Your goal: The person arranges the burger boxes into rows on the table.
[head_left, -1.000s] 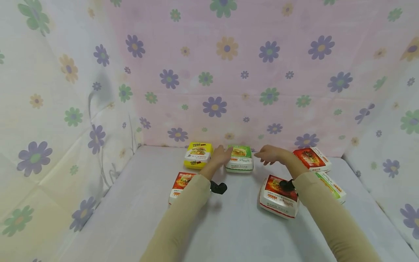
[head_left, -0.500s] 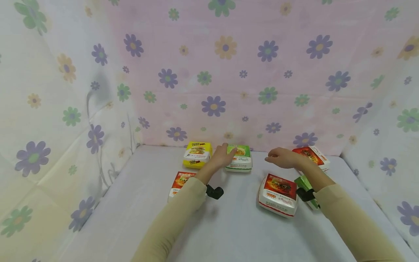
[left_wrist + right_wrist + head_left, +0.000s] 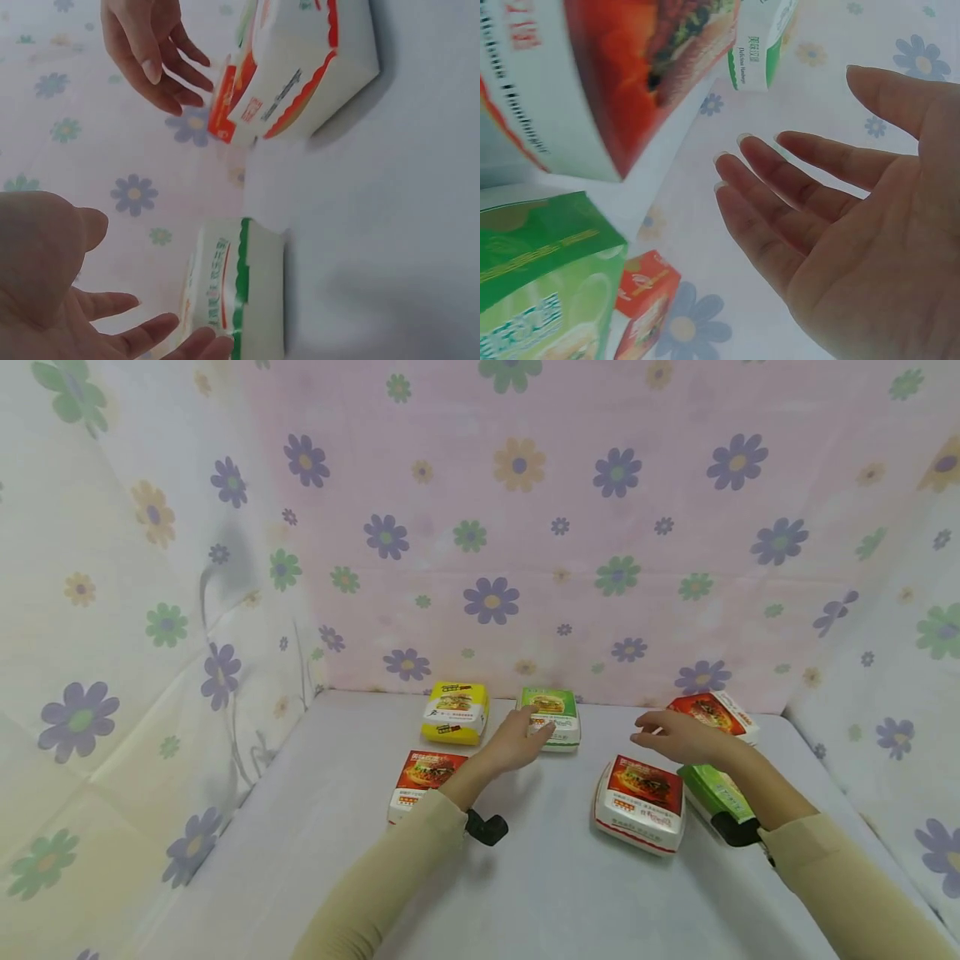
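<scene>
My left hand (image 3: 517, 742) hovers in front of the green-and-white hamburger box (image 3: 552, 737) at the back middle, fingers loosely spread, holding nothing. In the left wrist view the fingertips (image 3: 196, 343) overlap that box's near side; whether they touch it I cannot tell. To the right, my right hand (image 3: 678, 737) hangs in the air with relaxed fingers and an upturned palm in its wrist view, gripping nothing. Below it stands a red-and-white hamburger box (image 3: 641, 802). A green hamburger box (image 3: 718, 792) lies under the right wrist, partly hidden by it.
A yellow hamburger box (image 3: 454, 714) stands at the back left, with a red-and-white box (image 3: 420, 781) in front of it, partly behind the left arm. Another red box (image 3: 716, 712) is at the back right. Flowered cloth (image 3: 525, 552) hangs behind the table (image 3: 555, 893).
My right hand has moved to the right, away from the green-and-white hamburger box at the back. My left hand has drawn slightly nearer to me. The boxes stay where they were.
</scene>
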`<state>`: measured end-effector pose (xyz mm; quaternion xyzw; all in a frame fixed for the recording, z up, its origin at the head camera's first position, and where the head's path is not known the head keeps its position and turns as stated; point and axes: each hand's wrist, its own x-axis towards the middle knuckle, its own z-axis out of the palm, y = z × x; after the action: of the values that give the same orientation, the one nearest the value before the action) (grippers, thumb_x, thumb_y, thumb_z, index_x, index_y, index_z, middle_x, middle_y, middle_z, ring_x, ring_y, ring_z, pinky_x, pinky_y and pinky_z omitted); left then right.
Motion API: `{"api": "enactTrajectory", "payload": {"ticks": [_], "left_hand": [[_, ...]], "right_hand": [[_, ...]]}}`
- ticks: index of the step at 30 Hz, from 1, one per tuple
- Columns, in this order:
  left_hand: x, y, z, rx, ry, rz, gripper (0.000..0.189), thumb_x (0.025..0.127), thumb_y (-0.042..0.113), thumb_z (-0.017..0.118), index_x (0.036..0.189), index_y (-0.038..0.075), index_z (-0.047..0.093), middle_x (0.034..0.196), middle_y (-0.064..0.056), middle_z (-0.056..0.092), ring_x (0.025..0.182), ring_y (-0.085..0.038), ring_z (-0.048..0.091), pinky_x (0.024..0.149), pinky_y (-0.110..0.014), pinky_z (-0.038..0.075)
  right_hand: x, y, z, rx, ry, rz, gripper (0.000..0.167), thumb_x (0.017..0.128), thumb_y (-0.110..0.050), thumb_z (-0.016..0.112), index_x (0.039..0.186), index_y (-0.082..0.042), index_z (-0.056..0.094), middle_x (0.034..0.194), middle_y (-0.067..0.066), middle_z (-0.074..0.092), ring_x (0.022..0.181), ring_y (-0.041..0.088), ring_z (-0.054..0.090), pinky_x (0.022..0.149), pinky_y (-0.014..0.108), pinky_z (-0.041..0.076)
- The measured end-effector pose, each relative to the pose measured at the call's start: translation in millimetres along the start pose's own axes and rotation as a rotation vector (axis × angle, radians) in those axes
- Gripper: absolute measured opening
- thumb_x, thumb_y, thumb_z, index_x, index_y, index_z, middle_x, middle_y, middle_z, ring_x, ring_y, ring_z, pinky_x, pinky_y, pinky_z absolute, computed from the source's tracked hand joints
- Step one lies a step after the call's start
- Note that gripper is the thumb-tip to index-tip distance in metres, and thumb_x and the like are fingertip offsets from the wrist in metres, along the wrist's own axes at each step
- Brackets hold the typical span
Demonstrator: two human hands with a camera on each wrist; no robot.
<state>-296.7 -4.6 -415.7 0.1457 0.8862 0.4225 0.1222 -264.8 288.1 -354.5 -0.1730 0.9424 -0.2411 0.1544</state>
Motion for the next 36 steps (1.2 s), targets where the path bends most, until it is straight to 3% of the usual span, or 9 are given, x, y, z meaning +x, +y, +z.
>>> {"api": "enactTrajectory", "payload": {"ticks": [10,18,22,29,33,36], "left_hand": [[-18.2,-0.7,21.5,-0.047,-0.042,0.056,0.059,0.106,0.04,0.053,0.151,0.003,0.042,0.146,-0.019,0.052,0.132,-0.034,0.052,0.107,-0.05,0.046],[-27.1,-4.9,41.2,-0.094,-0.112,0.021,0.063,0.105,0.046,0.054,0.154,0.009,0.041,0.142,-0.012,0.055,0.123,-0.029,0.057,0.099,-0.048,0.051],[-29.4,-3.7,51.5,-0.11,-0.135,0.01,0.064,0.104,0.049,0.056,0.153,0.01,0.043,0.14,-0.01,0.057,0.12,-0.028,0.059,0.097,-0.048,0.052],[-31.3,-2.2,66.7,-0.114,-0.16,0.01,0.064,0.103,0.049,0.057,0.154,0.012,0.043,0.138,-0.008,0.058,0.121,-0.028,0.058,0.095,-0.048,0.053],[-28.6,-0.7,74.8,-0.106,-0.167,0.0,0.063,0.102,0.049,0.058,0.153,0.014,0.044,0.137,-0.005,0.058,0.119,-0.025,0.059,0.094,-0.045,0.054],[-25.3,0.8,79.8,-0.123,-0.167,-0.025,0.061,0.102,0.049,0.059,0.152,0.016,0.046,0.135,-0.004,0.059,0.115,-0.022,0.059,0.091,-0.043,0.054]], "right_hand": [[-27.7,18.8,18.1,0.05,0.105,-0.007,0.051,0.104,-0.032,0.059,0.137,0.006,0.055,0.128,0.023,0.064,0.117,0.041,0.06,0.092,0.055,0.054],[-52.1,28.2,38.8,-0.022,0.247,0.018,0.055,0.101,-0.031,0.065,0.136,0.01,0.054,0.13,0.029,0.061,0.108,0.039,0.062,0.088,0.058,0.054],[-60.3,32.6,47.1,-0.049,0.295,0.011,0.052,0.1,-0.027,0.067,0.133,0.011,0.055,0.12,0.024,0.064,0.095,0.029,0.061,0.079,0.048,0.055],[-67.1,39.7,57.9,-0.05,0.32,0.053,0.054,0.1,-0.029,0.066,0.133,0.013,0.055,0.096,0.009,0.06,0.08,0.019,0.05,0.063,0.031,0.042],[-70.5,41.1,64.6,0.004,0.314,0.066,0.052,0.102,-0.027,0.064,0.132,0.014,0.054,0.091,0.006,0.058,0.078,0.018,0.05,0.06,0.028,0.043],[-71.9,41.4,69.4,0.034,0.302,0.069,0.051,0.103,-0.026,0.062,0.132,0.015,0.054,0.098,0.013,0.063,0.082,0.02,0.054,0.064,0.031,0.047]]}}
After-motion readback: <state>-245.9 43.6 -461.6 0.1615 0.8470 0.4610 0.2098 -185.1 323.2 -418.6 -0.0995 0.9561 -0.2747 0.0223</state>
